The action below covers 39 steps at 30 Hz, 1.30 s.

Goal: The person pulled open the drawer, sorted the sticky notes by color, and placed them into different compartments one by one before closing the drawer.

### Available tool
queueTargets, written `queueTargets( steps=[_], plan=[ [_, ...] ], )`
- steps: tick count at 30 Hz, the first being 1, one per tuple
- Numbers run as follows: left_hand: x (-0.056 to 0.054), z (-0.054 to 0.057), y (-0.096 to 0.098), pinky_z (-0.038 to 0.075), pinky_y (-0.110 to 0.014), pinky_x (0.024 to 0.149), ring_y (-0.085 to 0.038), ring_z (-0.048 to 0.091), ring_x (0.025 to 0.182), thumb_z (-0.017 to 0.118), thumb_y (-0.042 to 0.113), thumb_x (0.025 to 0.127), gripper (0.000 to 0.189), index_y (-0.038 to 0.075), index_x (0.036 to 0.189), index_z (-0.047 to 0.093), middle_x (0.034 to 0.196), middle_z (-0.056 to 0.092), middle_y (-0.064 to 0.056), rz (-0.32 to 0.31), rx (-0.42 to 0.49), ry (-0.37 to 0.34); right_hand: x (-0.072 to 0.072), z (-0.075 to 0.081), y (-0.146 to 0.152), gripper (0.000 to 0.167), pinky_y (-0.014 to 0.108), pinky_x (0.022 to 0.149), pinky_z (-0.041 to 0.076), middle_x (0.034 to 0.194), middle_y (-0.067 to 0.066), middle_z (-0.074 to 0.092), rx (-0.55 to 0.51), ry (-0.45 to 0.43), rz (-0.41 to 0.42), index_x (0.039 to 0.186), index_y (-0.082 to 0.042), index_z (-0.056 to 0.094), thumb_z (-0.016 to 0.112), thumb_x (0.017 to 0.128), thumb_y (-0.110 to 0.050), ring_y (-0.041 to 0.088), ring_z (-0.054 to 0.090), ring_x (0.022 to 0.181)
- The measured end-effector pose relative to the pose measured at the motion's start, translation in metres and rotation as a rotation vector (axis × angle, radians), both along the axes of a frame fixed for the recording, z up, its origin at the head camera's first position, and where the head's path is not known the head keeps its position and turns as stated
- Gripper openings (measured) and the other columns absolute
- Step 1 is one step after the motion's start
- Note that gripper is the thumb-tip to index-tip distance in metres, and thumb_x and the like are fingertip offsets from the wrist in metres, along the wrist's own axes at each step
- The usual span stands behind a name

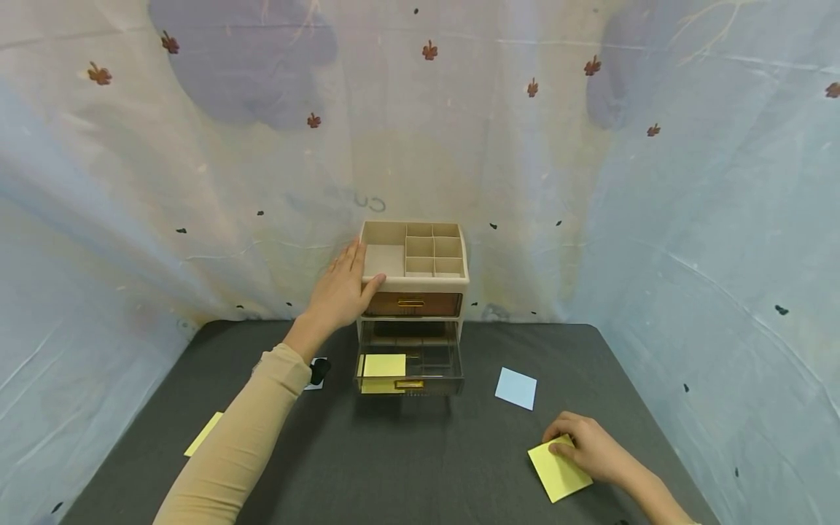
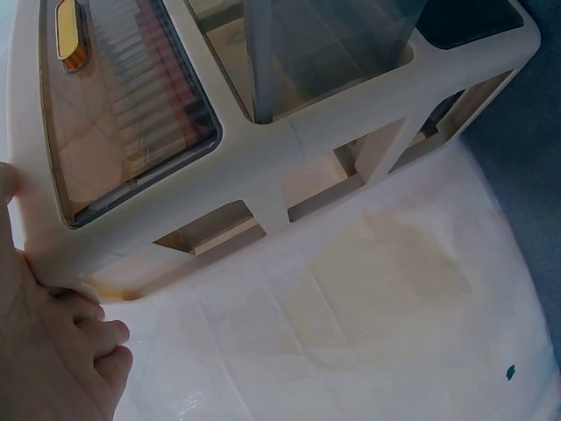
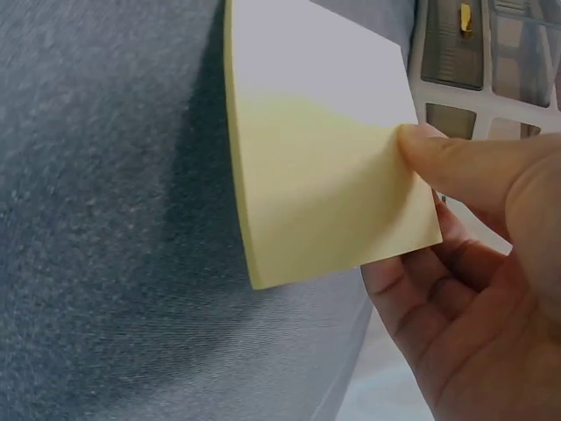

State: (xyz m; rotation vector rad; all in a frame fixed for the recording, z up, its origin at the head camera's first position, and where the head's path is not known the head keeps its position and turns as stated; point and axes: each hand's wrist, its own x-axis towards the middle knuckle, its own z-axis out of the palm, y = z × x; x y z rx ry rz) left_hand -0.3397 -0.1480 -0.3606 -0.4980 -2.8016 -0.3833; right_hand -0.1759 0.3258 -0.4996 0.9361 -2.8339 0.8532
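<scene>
A cream desktop drawer organizer [image 1: 464,262] stands at the back of the table. My left hand [image 1: 337,292] rests on its upper left side, fingers stretched along the side and thumb over the front edge. The upper drawer [image 1: 411,304] is closed, while the clear drawer [image 1: 433,386] beneath it is pulled out with a yellow sticky note pad [image 1: 384,364] inside, at its left. At the front right, my right hand [image 1: 593,448] pinches another yellow sticky note pad [image 3: 324,167] by one edge, thumb on top and fingers underneath. That pad hangs tilted, close over the table.
A light blue sticky note pad [image 1: 515,389] lies right of the organizer. Another yellow pad [image 1: 203,434] lies at the left, partly behind my left forearm. Near my left wrist a pale sheet [image 1: 313,386] shows partly. A printed curtain [image 1: 420,160] hangs behind the dark table [image 1: 394,467].
</scene>
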Motion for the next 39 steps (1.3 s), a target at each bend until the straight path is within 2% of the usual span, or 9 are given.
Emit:
queueTargets(
  steps=[10, 15, 19, 28, 35, 39],
  plan=[
    [0.002, 0.002, 0.0, 0.014, -0.054, 0.128, -0.04, 0.009, 0.159, 0.025, 0.062, 0.109, 0.088, 0.0, 0.166, 0.001, 0.173, 0.0, -0.02, 0.004, 0.0, -0.001, 0.003, 0.012, -0.004, 0.012, 0.023, 0.062, 0.049, 0.095, -0.006, 0.069, -0.071, -0.004, 0.015, 0.097, -0.019, 0.076, 0.075, 0.095, -0.008, -0.001, 0.06, 0.083],
    [0.001, 0.001, 0.001, 0.014, -0.055, 0.128, -0.04, 0.009, 0.159, 0.023, 0.063, 0.109, 0.088, 0.0, 0.166, 0.0, 0.173, 0.0, -0.02, 0.003, -0.005, 0.002, 0.003, 0.016, -0.009, 0.017, 0.021, 0.059, 0.045, 0.093, -0.007, 0.068, -0.131, 0.089, -0.008, 0.097, -0.021, 0.076, 0.077, 0.092, -0.005, -0.001, 0.057, 0.081],
    [0.001, 0.0, 0.001, 0.015, -0.056, 0.128, -0.04, 0.01, 0.159, 0.022, 0.063, 0.109, 0.088, -0.001, 0.166, 0.001, 0.173, 0.001, -0.021, 0.002, -0.005, 0.007, 0.002, 0.017, -0.015, 0.021, 0.02, 0.058, 0.044, 0.091, -0.004, 0.069, -0.172, 0.18, -0.048, 0.096, -0.021, 0.076, 0.079, 0.089, -0.002, -0.002, 0.053, 0.078],
    [0.0, 0.0, 0.001, 0.015, -0.055, 0.128, -0.04, 0.01, 0.159, 0.023, 0.063, 0.109, 0.088, -0.001, 0.166, 0.001, 0.173, 0.0, -0.02, 0.006, -0.008, 0.011, -0.005, 0.022, -0.031, 0.026, 0.024, 0.062, 0.051, 0.096, -0.01, 0.068, -0.247, 0.265, -0.183, 0.098, -0.02, 0.076, 0.079, 0.088, 0.004, 0.0, 0.058, 0.077],
    [0.001, 0.0, 0.001, 0.015, -0.054, 0.128, -0.04, 0.011, 0.159, 0.025, 0.062, 0.109, 0.088, -0.001, 0.166, 0.003, 0.173, 0.002, -0.02, 0.006, -0.008, 0.017, -0.012, 0.027, -0.043, 0.027, 0.022, 0.063, 0.053, 0.098, -0.007, 0.068, -0.355, 0.314, -0.24, 0.099, -0.016, 0.076, 0.077, 0.088, 0.009, 0.003, 0.061, 0.08],
    [0.001, 0.0, 0.0, 0.015, -0.054, 0.128, -0.04, 0.01, 0.159, 0.026, 0.062, 0.109, 0.088, -0.001, 0.166, 0.003, 0.173, 0.002, -0.021, 0.004, -0.003, 0.018, -0.017, 0.033, -0.049, 0.026, 0.017, 0.064, 0.051, 0.098, -0.001, 0.068, -0.433, 0.35, -0.276, 0.1, -0.012, 0.077, 0.075, 0.088, 0.012, 0.002, 0.062, 0.085]
  ],
)
